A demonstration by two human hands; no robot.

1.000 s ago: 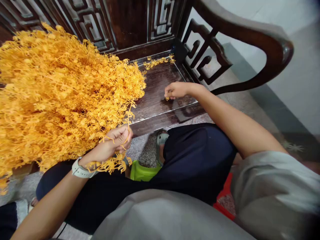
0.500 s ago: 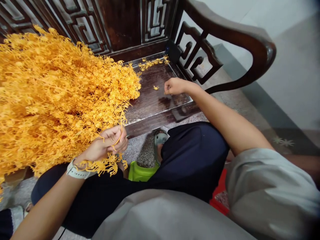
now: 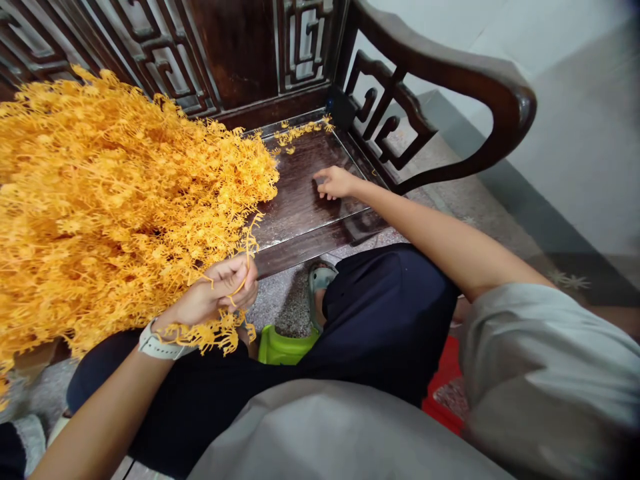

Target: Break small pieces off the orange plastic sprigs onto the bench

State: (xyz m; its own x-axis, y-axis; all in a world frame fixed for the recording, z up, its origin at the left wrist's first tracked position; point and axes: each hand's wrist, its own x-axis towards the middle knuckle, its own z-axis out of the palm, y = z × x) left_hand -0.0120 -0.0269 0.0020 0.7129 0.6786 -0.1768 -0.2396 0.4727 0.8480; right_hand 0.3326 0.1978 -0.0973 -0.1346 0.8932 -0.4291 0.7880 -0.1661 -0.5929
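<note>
Low and left of centre, my left hand [image 3: 227,287] is closed around a thin yellow plastic flower sprig [image 3: 249,243]; its stem runs over the fingers and a frilly part hangs below the wrist. Beside it rises a large heap of yellow plastic flower sprigs [image 3: 125,193]. My right hand [image 3: 335,183] is over the dark wooden bench seat [image 3: 300,217], index finger stretched out and the other fingers loosely bent, nothing visible in it. Beyond that hand, small yellow flower pieces [image 3: 300,129] lie in a loose row near the back of the seat.
The bench's carved backrest [image 3: 235,53] stands behind the heap, and a curved armrest [image 3: 500,100] bounds the right side. Below are a green plastic stool [image 3: 283,347], a red plastic stool [image 3: 445,387] and a clog-covered foot [image 3: 320,280].
My right hand has moved slightly left and its index finger has straightened. The single flower piece beside it has left its spot; one now lies nearer the row. My left hand keeps its hold.
</note>
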